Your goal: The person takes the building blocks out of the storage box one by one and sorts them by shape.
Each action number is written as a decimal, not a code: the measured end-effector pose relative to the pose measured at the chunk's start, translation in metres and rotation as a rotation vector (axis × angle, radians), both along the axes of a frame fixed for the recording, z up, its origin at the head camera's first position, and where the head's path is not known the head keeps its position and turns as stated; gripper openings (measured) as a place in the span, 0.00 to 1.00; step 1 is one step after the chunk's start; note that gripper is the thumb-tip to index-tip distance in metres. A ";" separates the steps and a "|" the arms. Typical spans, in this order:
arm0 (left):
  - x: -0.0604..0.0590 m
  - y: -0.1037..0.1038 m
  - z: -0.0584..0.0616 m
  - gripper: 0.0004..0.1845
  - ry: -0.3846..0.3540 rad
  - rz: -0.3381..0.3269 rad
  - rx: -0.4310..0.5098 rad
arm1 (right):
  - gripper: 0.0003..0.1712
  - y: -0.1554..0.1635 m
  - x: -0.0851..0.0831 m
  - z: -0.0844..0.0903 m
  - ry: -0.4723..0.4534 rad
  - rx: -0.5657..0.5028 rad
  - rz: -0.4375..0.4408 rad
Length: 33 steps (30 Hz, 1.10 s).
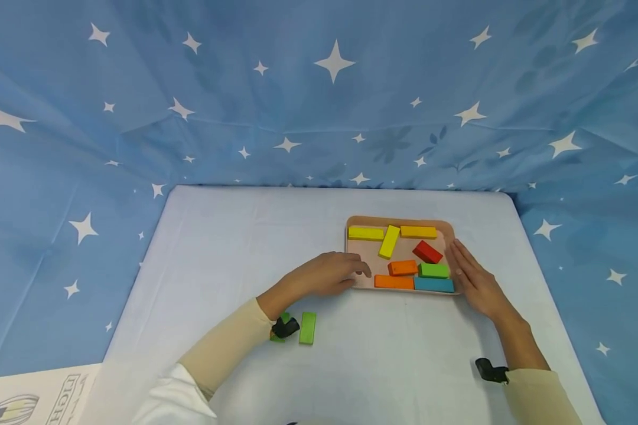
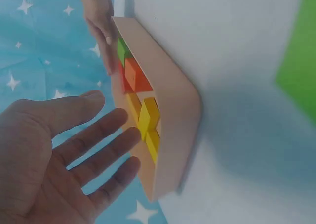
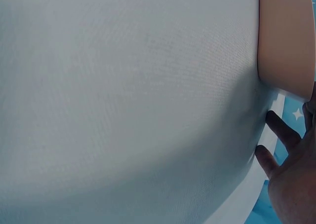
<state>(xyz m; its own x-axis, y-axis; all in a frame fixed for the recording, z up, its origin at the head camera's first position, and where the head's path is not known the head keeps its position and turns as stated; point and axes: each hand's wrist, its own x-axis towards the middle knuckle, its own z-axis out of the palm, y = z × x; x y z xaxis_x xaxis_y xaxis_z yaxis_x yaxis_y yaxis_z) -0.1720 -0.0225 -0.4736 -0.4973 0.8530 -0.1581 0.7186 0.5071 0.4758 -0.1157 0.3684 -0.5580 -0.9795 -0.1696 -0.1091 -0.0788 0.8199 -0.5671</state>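
Observation:
A shallow tan tray holds several rectangular blocks. Along its far side lie a yellow block and a deeper yellow block, with a tilted yellow block between them. A red block, a green block, two orange blocks and a blue block fill the right and near parts. Over the tray's left end hovers my left hand, fingers spread and nothing in them. My right hand rests against the right end with straight fingers.
On the white table, nearer me, lies a loose green block. Beside it, another green block is partly hidden under my left wrist. A blue star-patterned cloth hangs behind the table.

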 end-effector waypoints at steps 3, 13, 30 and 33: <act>-0.013 0.021 0.000 0.18 -0.015 -0.047 -0.020 | 0.35 0.001 0.000 0.000 0.008 -0.010 0.006; -0.047 0.079 -0.010 0.27 -0.051 -0.136 -0.094 | 0.35 0.003 0.001 0.000 0.041 -0.016 0.008; -0.050 0.116 -0.024 0.32 0.053 -0.227 -0.177 | 0.35 0.000 0.003 -0.002 0.050 -0.017 -0.004; -0.049 0.119 -0.025 0.31 0.070 -0.241 -0.193 | 0.35 0.001 0.003 -0.002 0.051 -0.006 -0.004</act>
<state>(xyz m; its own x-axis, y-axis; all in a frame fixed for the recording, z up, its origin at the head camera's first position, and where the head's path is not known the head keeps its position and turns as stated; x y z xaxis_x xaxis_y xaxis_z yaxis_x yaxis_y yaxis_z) -0.2213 0.0966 -0.4988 -0.3004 0.9052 -0.3005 0.8567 0.3946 0.3323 -0.1123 0.3698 -0.5598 -0.9844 -0.1662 -0.0584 -0.1043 0.8170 -0.5671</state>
